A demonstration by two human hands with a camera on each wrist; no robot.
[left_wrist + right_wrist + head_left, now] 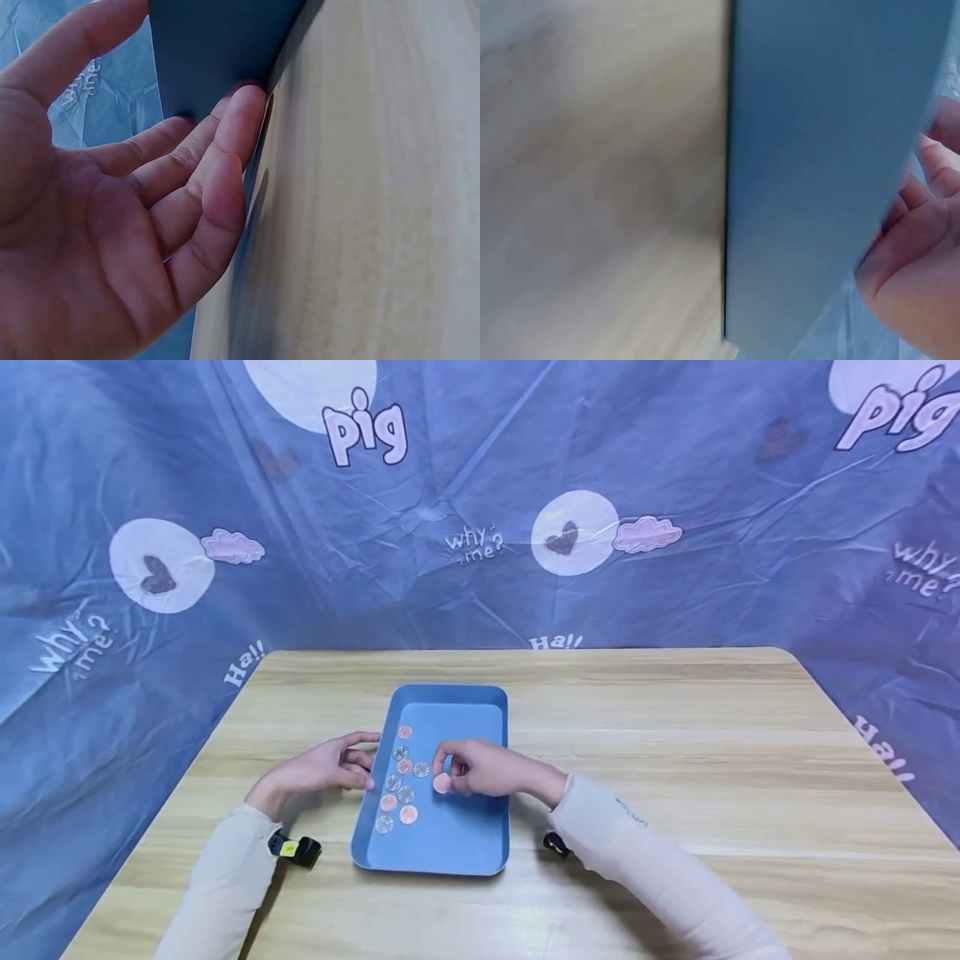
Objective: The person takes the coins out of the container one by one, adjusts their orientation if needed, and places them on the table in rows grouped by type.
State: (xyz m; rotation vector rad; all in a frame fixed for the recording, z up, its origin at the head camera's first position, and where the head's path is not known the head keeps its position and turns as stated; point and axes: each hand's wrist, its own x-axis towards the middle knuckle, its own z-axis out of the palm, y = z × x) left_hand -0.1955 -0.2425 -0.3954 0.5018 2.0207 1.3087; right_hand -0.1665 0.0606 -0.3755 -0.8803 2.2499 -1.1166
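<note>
A blue rectangular tray (468, 839) lies on the table. Copper-coloured and silvery coins (408, 814) are spread loosely along its left half, lying flat. My left hand (333, 764) holds the tray's left side, the thumb at the rim and the curled fingers against the outer wall, as the left wrist view shows close up. Over the middle of the tray my right hand (487, 768) pinches a copper-coloured coin (442, 783) between thumb and forefinger. In the right wrist view the tray's outer wall (817, 165) hides part of that hand and the coin.
The wooden table (675, 735) extends on both sides of the tray. A blue printed cloth (420, 593) hangs behind it and at both sides. Black straps with small devices sit at the left wrist (300, 850) and right wrist (556, 843).
</note>
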